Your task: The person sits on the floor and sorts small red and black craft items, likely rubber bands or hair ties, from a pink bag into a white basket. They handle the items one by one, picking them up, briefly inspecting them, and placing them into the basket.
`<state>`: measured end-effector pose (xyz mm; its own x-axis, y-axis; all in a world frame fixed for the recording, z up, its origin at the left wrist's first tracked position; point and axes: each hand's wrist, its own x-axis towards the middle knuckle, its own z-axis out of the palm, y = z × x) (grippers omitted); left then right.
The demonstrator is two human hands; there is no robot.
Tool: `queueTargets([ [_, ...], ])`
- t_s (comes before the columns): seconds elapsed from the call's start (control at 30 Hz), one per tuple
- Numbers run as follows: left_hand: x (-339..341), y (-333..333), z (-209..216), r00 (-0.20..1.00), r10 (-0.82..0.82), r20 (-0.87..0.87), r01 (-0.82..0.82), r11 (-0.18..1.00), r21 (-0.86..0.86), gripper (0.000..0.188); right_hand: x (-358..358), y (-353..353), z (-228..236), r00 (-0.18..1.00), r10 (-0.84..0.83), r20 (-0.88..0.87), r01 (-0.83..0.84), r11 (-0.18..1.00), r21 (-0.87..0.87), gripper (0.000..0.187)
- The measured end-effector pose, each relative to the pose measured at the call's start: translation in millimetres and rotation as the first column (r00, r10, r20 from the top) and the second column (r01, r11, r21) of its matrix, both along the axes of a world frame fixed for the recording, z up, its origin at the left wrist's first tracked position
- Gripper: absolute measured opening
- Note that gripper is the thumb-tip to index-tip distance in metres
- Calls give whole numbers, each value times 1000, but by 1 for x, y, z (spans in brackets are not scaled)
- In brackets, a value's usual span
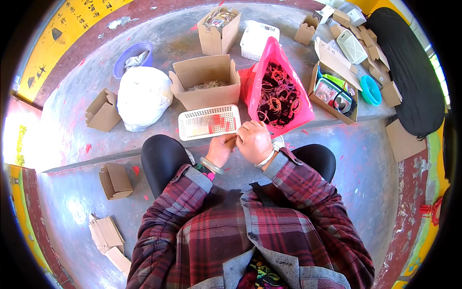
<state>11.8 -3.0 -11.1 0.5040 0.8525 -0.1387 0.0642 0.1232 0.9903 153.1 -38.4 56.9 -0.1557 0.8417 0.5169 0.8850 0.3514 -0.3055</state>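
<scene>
My left hand (220, 150) and my right hand (255, 141) meet in front of me above my knees, fingers pinched close together. Whatever lies between the fingertips is too small to make out. Just beyond them sits a low white perforated basket (191, 128) with something red (217, 124) inside. Beside my right hand a bright pink plastic bag (302, 119) stands wide at the top. It is filled with dark, reddish and orange thin loops (276, 98) that look like hair ties.
Behind the basket stands a cardboard box (207, 98), with a stuffed white bag (143, 98) left of it. Farther off are a purple basin (120, 65), a white crate (260, 38) and a teal basin (370, 90). A step edge (110, 156) crosses the floor.
</scene>
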Motion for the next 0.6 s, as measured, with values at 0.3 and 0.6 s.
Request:
queueTargets([
  [0.3,-2,-1,29,954,94,284,9,940,-342,21,24,12,-4,708,-270,-653,-81,887,-455,11],
  [0.6,-9,2,39,867,215,450,59,852,-520,21,71,2,19,249,-346,-905,-96,921,-378,3],
])
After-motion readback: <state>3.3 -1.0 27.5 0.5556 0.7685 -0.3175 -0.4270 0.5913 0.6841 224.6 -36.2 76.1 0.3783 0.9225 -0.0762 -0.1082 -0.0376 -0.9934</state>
